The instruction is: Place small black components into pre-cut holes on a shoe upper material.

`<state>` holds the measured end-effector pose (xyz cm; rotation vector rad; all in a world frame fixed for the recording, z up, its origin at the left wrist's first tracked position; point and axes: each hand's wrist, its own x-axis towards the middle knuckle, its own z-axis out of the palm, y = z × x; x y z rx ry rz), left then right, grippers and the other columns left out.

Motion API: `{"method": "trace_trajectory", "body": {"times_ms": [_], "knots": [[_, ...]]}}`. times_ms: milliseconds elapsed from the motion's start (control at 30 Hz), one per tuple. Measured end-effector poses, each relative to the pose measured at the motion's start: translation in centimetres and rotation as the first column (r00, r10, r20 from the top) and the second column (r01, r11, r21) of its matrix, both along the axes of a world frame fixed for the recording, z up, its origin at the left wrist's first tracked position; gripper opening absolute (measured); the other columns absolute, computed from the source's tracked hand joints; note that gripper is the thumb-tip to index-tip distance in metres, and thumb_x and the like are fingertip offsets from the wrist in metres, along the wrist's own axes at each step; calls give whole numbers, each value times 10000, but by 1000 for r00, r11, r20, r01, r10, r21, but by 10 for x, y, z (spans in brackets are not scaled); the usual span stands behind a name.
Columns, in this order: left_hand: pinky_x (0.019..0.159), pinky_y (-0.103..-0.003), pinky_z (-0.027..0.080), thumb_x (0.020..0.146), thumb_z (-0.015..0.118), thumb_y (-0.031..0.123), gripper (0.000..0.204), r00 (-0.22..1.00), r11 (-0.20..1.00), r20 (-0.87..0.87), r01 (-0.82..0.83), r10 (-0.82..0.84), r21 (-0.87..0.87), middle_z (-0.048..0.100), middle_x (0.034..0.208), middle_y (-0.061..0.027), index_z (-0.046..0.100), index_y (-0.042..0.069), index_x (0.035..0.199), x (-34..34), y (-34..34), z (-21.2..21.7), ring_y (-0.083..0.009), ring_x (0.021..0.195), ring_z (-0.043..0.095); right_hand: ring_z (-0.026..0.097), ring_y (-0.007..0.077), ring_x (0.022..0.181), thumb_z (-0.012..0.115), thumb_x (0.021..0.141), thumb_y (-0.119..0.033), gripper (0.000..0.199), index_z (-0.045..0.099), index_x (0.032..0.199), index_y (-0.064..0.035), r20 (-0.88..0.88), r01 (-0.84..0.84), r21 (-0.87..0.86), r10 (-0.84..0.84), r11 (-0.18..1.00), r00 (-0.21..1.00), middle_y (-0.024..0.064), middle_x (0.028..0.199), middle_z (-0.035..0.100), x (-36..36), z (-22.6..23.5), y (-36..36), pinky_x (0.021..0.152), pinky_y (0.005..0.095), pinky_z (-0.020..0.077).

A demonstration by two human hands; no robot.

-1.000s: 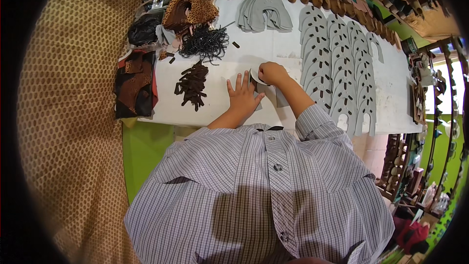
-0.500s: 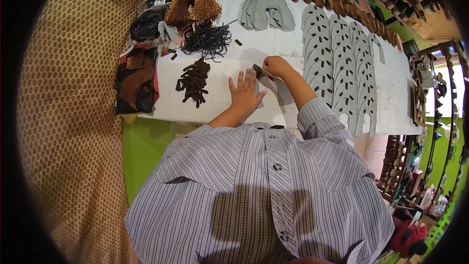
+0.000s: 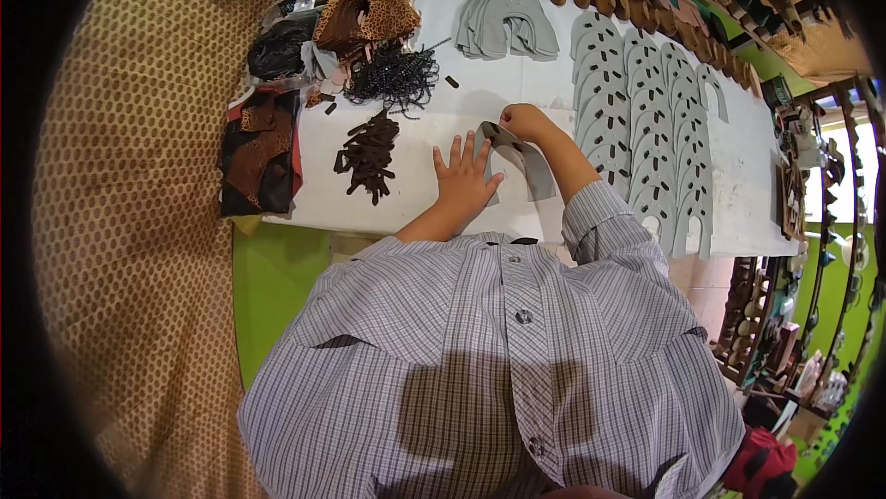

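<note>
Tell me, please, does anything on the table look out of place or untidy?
Mostly tidy. The grey pieces lie in neat overlapping rows. A few small dark strips lie scattered apart from the dark pile, near the black tangle. Nothing looks damaged.

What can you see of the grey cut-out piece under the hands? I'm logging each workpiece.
The grey cut-out piece is a flat, curved horseshoe shape with matte, felt-like or leathery material. It lies on the white table in front of the person. The left hand presses flat on its near-left part; the right hand pinches its far edge, lifting that end slightly. It sits apart from the rows of similar grey pieces to the right.
</note>
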<state>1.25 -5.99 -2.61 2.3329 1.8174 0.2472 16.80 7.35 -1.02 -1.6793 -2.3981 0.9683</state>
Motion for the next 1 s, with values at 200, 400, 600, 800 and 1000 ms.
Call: {"method": "trace_trajectory", "body": {"times_ms": [200, 400, 600, 800, 1000], "knots": [[1020, -604, -29, 855, 396, 542, 679, 1000, 1000, -2, 6, -6, -5, 183, 1467, -130, 260, 157, 1398, 2, 1, 2, -319, 1353, 131, 611, 261, 712, 594, 785, -306, 295, 648, 862, -27, -69, -4, -13, 3, 1000, 998, 142, 761, 643, 7, -2, 5, 678, 337, 470], [1018, -606, -26, 853, 400, 541, 677, 1000, 1000, -13, -1, 0, -20, 185, 1465, -134, 271, 155, 1395, 0, 0, 3, -320, 1354, 125, 561, 199, 650, 614, 741, -550, 552, 651, 787, -2, -181, 248, -385, -336, 889, 924, 111, 684, 614, -5, 28, -2, 627, 327, 443], [1020, -604, -26, 848, 408, 541, 669, 1000, 1000, -3, 1, -1, 16, 188, 1465, -133, 290, 164, 1389, 1, 0, 3, -320, 1354, 126, 540, 208, 605, 679, 698, -480, 495, 655, 786, 7, -67, -49, -286, 31, 957, 997, 117, 690, 615, 2, 25, 0, 574, 339, 421], [1021, -606, -27, 847, 405, 545, 671, 999, 999, -50, -1, -1, -33, 187, 1468, -122, 291, 167, 1391, 1, 1, 4, -314, 1356, 126, 573, 234, 629, 679, 719, -410, 436, 653, 834, 10, 25, -6, -286, 14, 958, 1000, 138, 715, 629, -2, 17, 5, 593, 347, 440], [1019, -615, -11, 852, 398, 543, 659, 1000, 1000, -15, -2, 2, 8, 190, 1467, -122, 297, 175, 1389, 0, 0, 1, -317, 1354, 137, 609, 302, 837, 669, 691, -379, 390, 657, 880, -38, 105, 2, -157, 15, 988, 994, 153, 859, 640, -6, 17, 2, 713, 383, 473]]}}
